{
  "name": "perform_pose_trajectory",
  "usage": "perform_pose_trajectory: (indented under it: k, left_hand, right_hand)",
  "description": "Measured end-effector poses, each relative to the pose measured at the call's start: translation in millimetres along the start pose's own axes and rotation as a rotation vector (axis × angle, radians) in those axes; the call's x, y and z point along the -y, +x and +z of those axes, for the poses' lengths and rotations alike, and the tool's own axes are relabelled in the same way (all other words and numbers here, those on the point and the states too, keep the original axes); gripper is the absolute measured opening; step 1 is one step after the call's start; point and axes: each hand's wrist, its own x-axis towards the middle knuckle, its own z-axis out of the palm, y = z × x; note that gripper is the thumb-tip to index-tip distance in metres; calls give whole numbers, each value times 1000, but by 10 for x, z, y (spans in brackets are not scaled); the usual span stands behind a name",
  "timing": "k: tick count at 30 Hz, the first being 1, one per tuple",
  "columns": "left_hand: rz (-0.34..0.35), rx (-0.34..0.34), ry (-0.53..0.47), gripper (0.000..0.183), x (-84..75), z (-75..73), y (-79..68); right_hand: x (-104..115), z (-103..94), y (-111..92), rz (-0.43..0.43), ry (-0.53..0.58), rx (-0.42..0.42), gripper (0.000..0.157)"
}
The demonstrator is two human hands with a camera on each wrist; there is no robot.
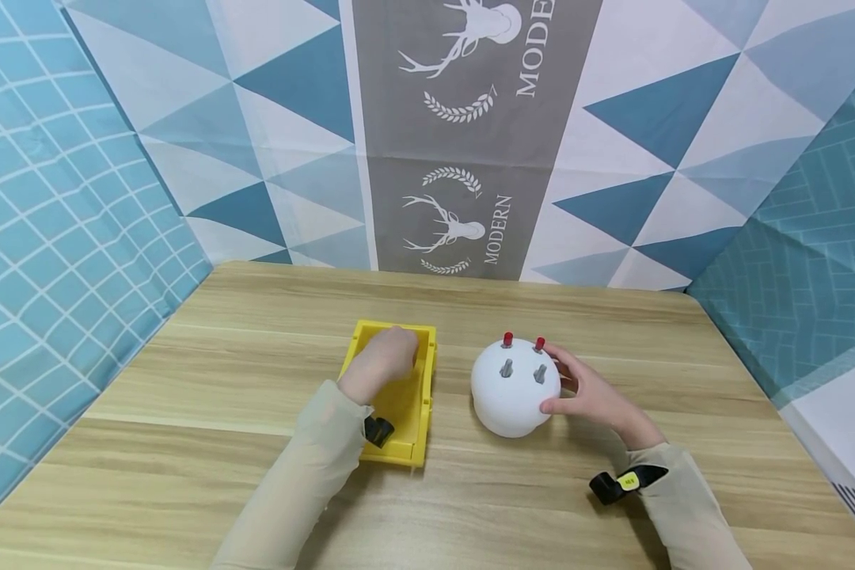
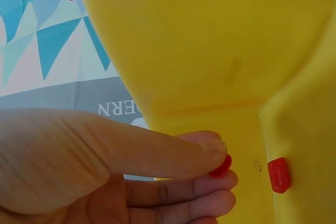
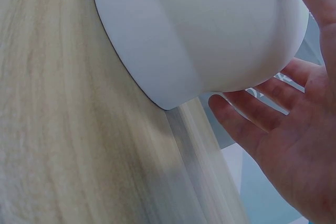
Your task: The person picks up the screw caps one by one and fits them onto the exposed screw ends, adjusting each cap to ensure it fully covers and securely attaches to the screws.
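**Half fitted, by the look of it**

The right hand [image 1: 602,400] grips the side of a white dome [image 1: 506,408] that stands on the table [image 1: 470,507]; to the dome's left, the left hand [image 1: 385,360] reaches into a yellow bin [image 1: 392,455], pinching a red cap [image 2: 221,167]; a loose cap [image 2: 279,175] lies in the bin beside it (more may be hidden there); on top of the dome, the nearer posts [image 1: 507,369], two of them, stand bare; beyond them, fitted caps [image 1: 508,340] cover the farther pair; so the work seems about half done, two posts left to cover.
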Motion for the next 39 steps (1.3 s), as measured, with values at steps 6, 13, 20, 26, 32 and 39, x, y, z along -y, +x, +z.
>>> perform_pose_trajectory:
  k: [6,13,20,26,32,39]
  left_hand:
    - [13,-13,14,20,-8,-6,-21]
    - [14,-15,-4,20,-10,-20,-40]
    - [10,-37,-51,32,7,-54,-44]
    - [14,-99,-86,36,13,-77,-65]
    - [21,-154,-105,37,-42,-118,-105]
    - [57,-258,-125,31,-157,-188,-163]
  right_hand:
    - [10,1,0,4,-5,-5,81]
    - [3,5,4,0,-8,-2,80]
    - [11,0,16,3,-7,-3,81]
    - [24,3,15,2,-9,1,81]
    - [29,6,4,-5,1,6,81]
    - [11,0,2,-18,26,17,82]
